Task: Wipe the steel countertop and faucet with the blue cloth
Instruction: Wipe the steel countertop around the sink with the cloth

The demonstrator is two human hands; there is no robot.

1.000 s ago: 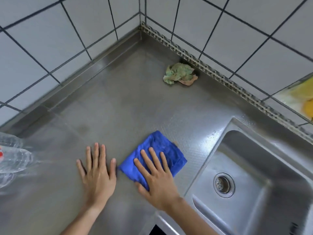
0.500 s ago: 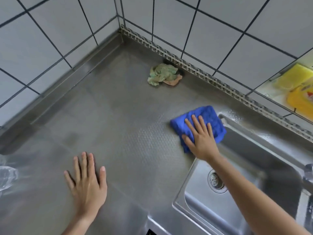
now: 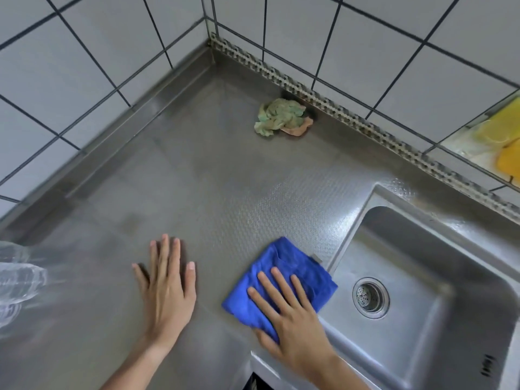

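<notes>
The right hand [image 3: 292, 322] lies flat on the blue cloth [image 3: 284, 277], fingers straight and spread, pressing it onto the steel tabletop [image 3: 225, 187]; nothing is gripped. The cloth is folded and sits at the near part of the tabletop, just beside the left rim of the sink [image 3: 422, 319], with one corner reaching that rim. The left hand [image 3: 166, 288] rests palm down on the bare steel to the left of the cloth, fingers extended and close together, holding nothing and apart from the cloth. A crumpled green rag [image 3: 281, 116] lies well apart from both hands, near the back wall's perforated trim strip [image 3: 351, 114]. The sink drain [image 3: 371, 297] shows in the basin floor. A clear plastic bottle [image 3: 17, 280], blurred, appears at the left edge. The faucet is out of view.
</notes>
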